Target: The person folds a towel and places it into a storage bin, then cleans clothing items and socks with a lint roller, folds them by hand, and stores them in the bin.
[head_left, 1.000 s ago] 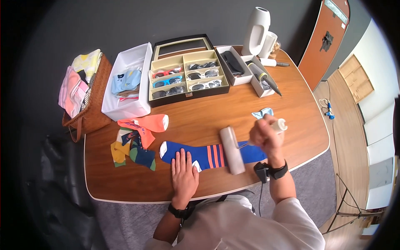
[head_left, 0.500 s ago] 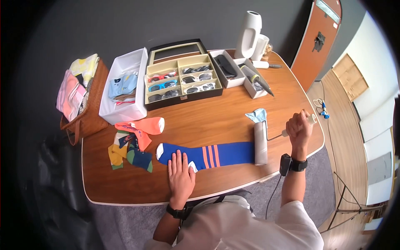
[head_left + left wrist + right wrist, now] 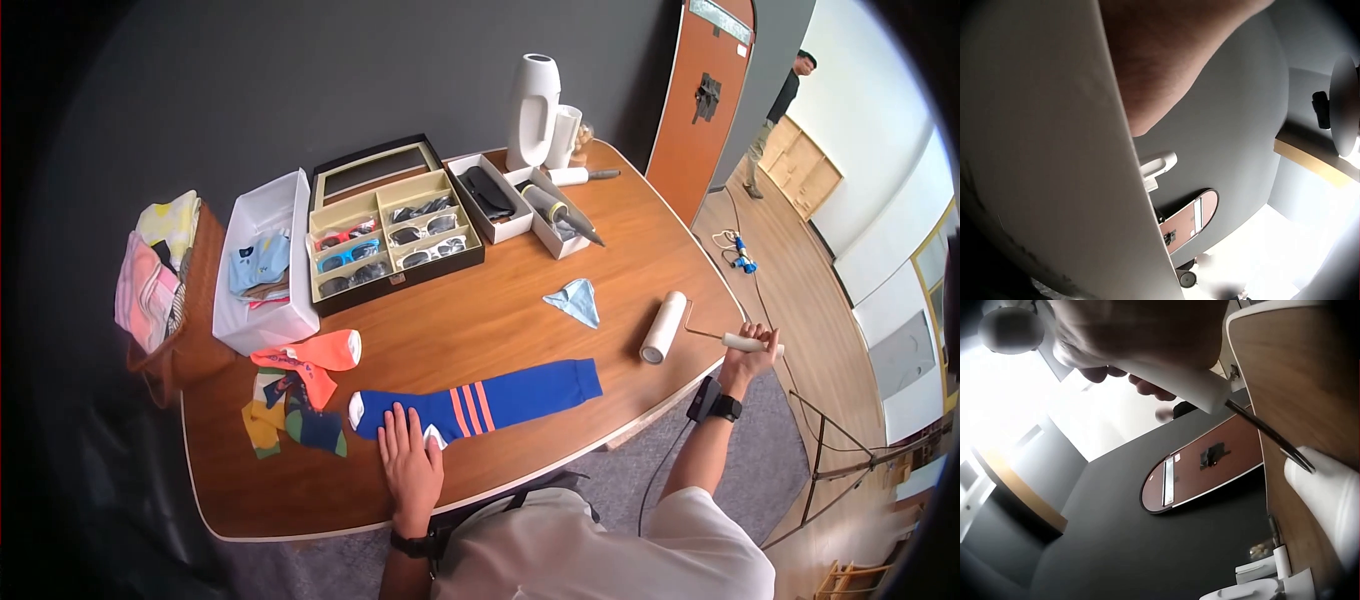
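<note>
A long blue sock (image 3: 535, 390) with orange stripes and white toe and heel lies flat on the wooden table (image 3: 480, 330). My left hand (image 3: 410, 470) rests flat on its foot end, fingers straight. In the left wrist view only skin beside the table edge shows. At the table's right side, my right hand (image 3: 745, 358) grips the white handle of a lint roller (image 3: 664, 325). The roller's white cylinder is apart from the sock, to its right. The right wrist view shows fingers curled round the handle (image 3: 1179, 384), a metal rod leading to the cylinder (image 3: 1329, 494).
Left of the sock lie several socks (image 3: 310, 360). Behind stand a wicker basket (image 3: 205, 270), white bin (image 3: 265, 325), sunglasses case (image 3: 400, 280) and small boxes (image 3: 505, 225). A light blue cloth piece (image 3: 577, 302) lies mid-table. A person (image 3: 780, 115) stands at the back right.
The lint roller has travelled right along the sock and off its cuff end, carried by my right hand. My left hand stays on the sock. The head view has turned rightward.
</note>
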{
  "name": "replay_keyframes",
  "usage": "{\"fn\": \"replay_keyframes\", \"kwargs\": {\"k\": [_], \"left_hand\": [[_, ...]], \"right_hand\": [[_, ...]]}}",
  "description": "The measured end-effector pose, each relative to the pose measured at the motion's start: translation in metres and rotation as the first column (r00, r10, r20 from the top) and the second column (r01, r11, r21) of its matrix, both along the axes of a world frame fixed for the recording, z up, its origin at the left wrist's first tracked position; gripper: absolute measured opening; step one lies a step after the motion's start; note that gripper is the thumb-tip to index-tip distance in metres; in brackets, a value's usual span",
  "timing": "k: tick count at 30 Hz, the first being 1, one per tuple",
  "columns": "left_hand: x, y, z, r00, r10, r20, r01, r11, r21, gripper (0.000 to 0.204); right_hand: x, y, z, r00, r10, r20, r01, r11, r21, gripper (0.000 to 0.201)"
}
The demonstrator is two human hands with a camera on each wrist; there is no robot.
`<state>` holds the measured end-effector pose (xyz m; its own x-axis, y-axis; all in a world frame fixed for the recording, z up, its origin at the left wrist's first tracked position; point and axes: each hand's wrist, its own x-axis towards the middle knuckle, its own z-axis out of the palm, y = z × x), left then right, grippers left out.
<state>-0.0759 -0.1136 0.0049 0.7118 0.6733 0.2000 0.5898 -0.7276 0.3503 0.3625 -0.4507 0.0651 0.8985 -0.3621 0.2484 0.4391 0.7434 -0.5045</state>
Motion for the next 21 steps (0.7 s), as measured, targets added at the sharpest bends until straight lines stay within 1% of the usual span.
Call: {"fn": "replay_keyframes", "kwargs": {"k": [2, 6, 8, 9, 11, 12, 13, 14, 15, 16, 17, 18, 19, 20, 21], "left_hand": [[0.001, 0.0, 0.0, 1.0, 0.003, -0.001, -0.003, 1.0, 0.007, 0.051], [0.0, 0.0, -0.001, 1.0, 0.011, -0.009, -0.011, 1.0, 0.016, 0.052], [0.001, 0.0, -0.001, 1.0, 0.011, -0.007, -0.011, 1.0, 0.014, 0.052], [0.001, 0.0, 0.0, 1.0, 0.01, -0.004, -0.01, 1.0, 0.012, 0.052], [0.0, 0.0, -0.001, 1.0, 0.008, -0.005, -0.008, 1.0, 0.006, 0.051], [0.0, 0.0, -0.001, 1.0, 0.003, 0.002, -0.003, 1.0, 0.009, 0.052], [-0.001, 0.0, -0.001, 1.0, 0.0, 0.009, -0.001, 1.0, 0.014, 0.052], [-0.002, 0.0, -0.002, 1.0, 0.006, 0.007, -0.006, 1.0, 0.012, 0.052], [-0.002, 0.001, -0.002, 0.998, 0.008, 0.057, -0.007, 1.0, -0.02, 0.05], [-0.003, 0.003, -0.003, 0.994, 0.011, 0.107, -0.005, 0.999, -0.05, 0.049], [-0.005, 0.005, -0.005, 0.994, 0.019, 0.104, -0.014, 0.999, -0.051, 0.049], [-0.008, 0.008, -0.009, 0.981, 0.015, 0.194, 0.006, 0.994, -0.105, 0.045], [-0.01, 0.012, -0.01, 0.959, 0.016, 0.283, 0.028, 0.988, -0.153, 0.042], [-0.013, 0.014, -0.003, 0.961, 0.023, 0.275, 0.02, 0.988, -0.152, 0.042], [-0.016, 0.016, 0.008, 0.93, 0.134, 0.341, -0.059, 0.973, -0.221, 0.038]], "right_hand": [[-0.002, 0.002, -0.004, 0.995, -0.085, -0.058, 0.087, 0.996, 0.036, 0.037], [-0.005, 0.005, -0.019, 0.992, -0.109, -0.07, 0.11, 0.994, 0.01, 0.037], [-0.007, 0.01, -0.02, 0.993, -0.094, -0.071, 0.086, 0.99, -0.112, 0.036], [-0.006, 0.012, -0.021, 0.993, -0.093, -0.072, 0.085, 0.99, -0.11, 0.036], [-0.003, 0.012, -0.029, 0.974, -0.199, -0.109, 0.17, 0.958, -0.232, 0.033], [-0.003, 0.013, -0.034, 0.974, -0.199, -0.11, 0.169, 0.957, -0.234, 0.033], [-0.003, 0.015, -0.039, 0.934, -0.253, -0.253, 0.187, 0.949, -0.255, 0.029], [-0.003, 0.017, -0.045, 0.871, -0.3, -0.389, 0.198, 0.939, -0.28, 0.026], [-0.006, 0.021, -0.053, 0.819, -0.302, -0.488, 0.185, 0.944, -0.273, 0.025], [-0.008, 0.02, -0.063, 0.821, -0.296, -0.488, 0.178, 0.945, -0.273, 0.025], [-0.009, 0.016, -0.076, 0.821, -0.221, -0.526, 0.062, 0.951, -0.303, 0.027], [-0.007, 0.013, -0.087, 0.811, -0.148, -0.566, -0.057, 0.943, -0.329, 0.03], [-0.016, 0.019, -0.077, 0.79, -0.22, -0.572, -0.058, 0.903, -0.426, 0.033], [-0.008, 0.015, -0.09, 0.787, -0.213, -0.579, -0.068, 0.903, -0.425, 0.033], [0.003, 0.004, -0.105, 0.784, -0.257, -0.565, -0.132, 0.82, -0.557, 0.033]]}}
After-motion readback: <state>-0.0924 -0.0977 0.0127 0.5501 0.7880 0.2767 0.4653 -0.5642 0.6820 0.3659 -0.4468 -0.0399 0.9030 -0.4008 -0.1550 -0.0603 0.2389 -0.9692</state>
